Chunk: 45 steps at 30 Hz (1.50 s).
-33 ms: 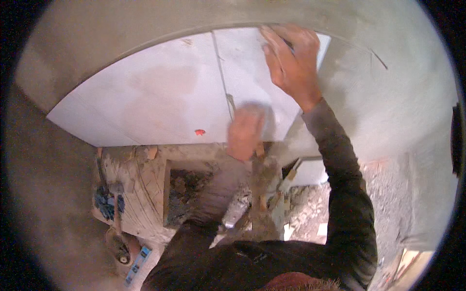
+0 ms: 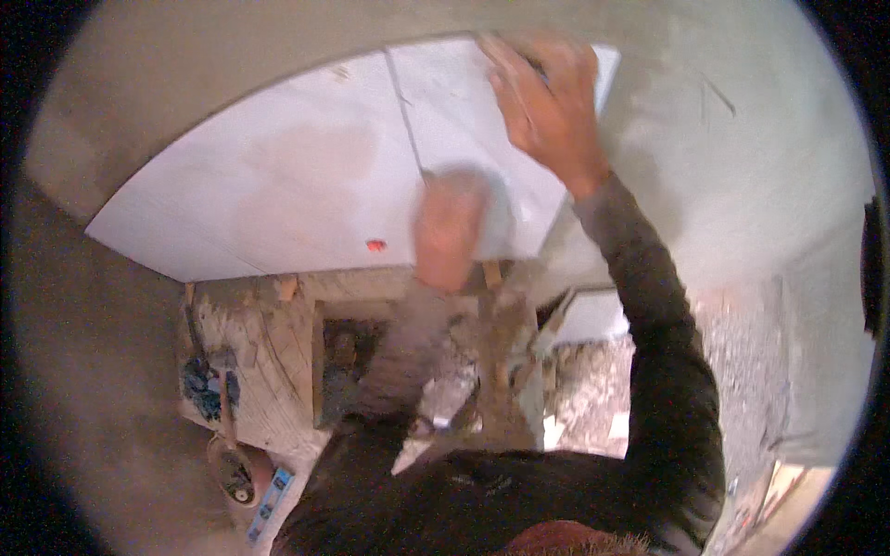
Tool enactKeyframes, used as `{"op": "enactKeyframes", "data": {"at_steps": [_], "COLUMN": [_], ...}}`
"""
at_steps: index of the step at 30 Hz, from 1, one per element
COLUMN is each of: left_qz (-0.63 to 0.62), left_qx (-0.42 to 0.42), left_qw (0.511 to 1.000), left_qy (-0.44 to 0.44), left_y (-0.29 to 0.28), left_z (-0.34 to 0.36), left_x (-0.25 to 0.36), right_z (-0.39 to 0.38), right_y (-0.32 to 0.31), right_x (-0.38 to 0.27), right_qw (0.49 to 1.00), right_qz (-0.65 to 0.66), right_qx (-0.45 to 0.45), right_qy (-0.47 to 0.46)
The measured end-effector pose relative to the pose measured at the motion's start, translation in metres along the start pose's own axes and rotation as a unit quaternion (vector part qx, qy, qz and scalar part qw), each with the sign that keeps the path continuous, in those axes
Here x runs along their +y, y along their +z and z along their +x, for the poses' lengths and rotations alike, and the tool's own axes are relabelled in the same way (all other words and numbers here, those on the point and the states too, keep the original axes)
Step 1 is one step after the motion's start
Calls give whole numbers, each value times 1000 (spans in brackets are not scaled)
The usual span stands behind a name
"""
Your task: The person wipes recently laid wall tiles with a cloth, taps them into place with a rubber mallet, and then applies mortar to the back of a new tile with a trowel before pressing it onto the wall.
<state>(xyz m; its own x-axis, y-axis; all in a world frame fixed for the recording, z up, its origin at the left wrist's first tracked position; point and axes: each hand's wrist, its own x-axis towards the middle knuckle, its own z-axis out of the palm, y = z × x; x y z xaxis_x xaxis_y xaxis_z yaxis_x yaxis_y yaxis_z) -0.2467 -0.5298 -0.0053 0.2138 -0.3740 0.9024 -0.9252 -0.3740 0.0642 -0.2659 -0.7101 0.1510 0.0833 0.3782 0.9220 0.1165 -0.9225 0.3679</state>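
Observation:
Two white wall tiles stand edge to edge, a wide left tile (image 2: 213, 176) and a narrower right tile (image 2: 445, 83), with a dark joint between them. My right hand (image 2: 552, 107) is at the top edge of the narrower tile, fingers bent; a small dark bluish spot shows between them, too little to identify. Over the lower part of the joint is my left hand (image 2: 451, 227), smeared by motion. A blurred greyish, rounded shape (image 2: 498, 208) shows beside it; whether I hold it cannot be told. Near the bottom of the left tile is an orange-red spot (image 2: 375, 246).
Grey plastered wall (image 2: 705, 176) surrounds the tiles. Below lie a rough ledge (image 2: 260, 343) and a rectangular recess with rubble (image 2: 348, 361). At lower left are a dark blue cloth (image 2: 199, 385), a round container (image 2: 236, 473) and a blue spirit level (image 2: 269, 505). Another white piece (image 2: 589, 315) leans at right.
The left hand has shifted up and slightly left across the tile joint. The right hand keeps its place on the tile's top edge; the whole view has shifted slightly.

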Motion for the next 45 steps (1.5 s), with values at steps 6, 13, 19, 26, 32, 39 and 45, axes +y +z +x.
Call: {"op": "enactKeyframes", "data": {"at_steps": [6, 13, 19, 26, 32, 39, 45], "left_qz": [-32, 155, 127, 232, 192, 214, 142], "left_qx": [35, 31, 42, 38, -26, -32, -30], "left_qw": [995, 971, 976, 951, 973, 968, 981], "left_qy": [89, 178, 174, 200, 129, 129, 127], "left_y": [-72, -71, -69, -63, -75, -76, -74], "left_z": [142, 156, 153, 148, 147, 150, 150], "left_x": [-22, -19, -20, -44, -17, -22, -15], "right_z": [-13, -203, -265, -305, -303, -287, -277], "right_y": [-20, -72, -44, -21, -28, -25, -2], "right_x": [-4, -139, -209, -218, -215, -224, -207], "right_qw": [995, 770, 717, 768, 741, 773, 755], "right_qz": [9, 146, 58, 7, 53, -43, 3], "right_qx": [94, -316, -479, -451, -449, -445, -462], "right_qy": [35, 535, 503, 455, 496, 449, 464]}}
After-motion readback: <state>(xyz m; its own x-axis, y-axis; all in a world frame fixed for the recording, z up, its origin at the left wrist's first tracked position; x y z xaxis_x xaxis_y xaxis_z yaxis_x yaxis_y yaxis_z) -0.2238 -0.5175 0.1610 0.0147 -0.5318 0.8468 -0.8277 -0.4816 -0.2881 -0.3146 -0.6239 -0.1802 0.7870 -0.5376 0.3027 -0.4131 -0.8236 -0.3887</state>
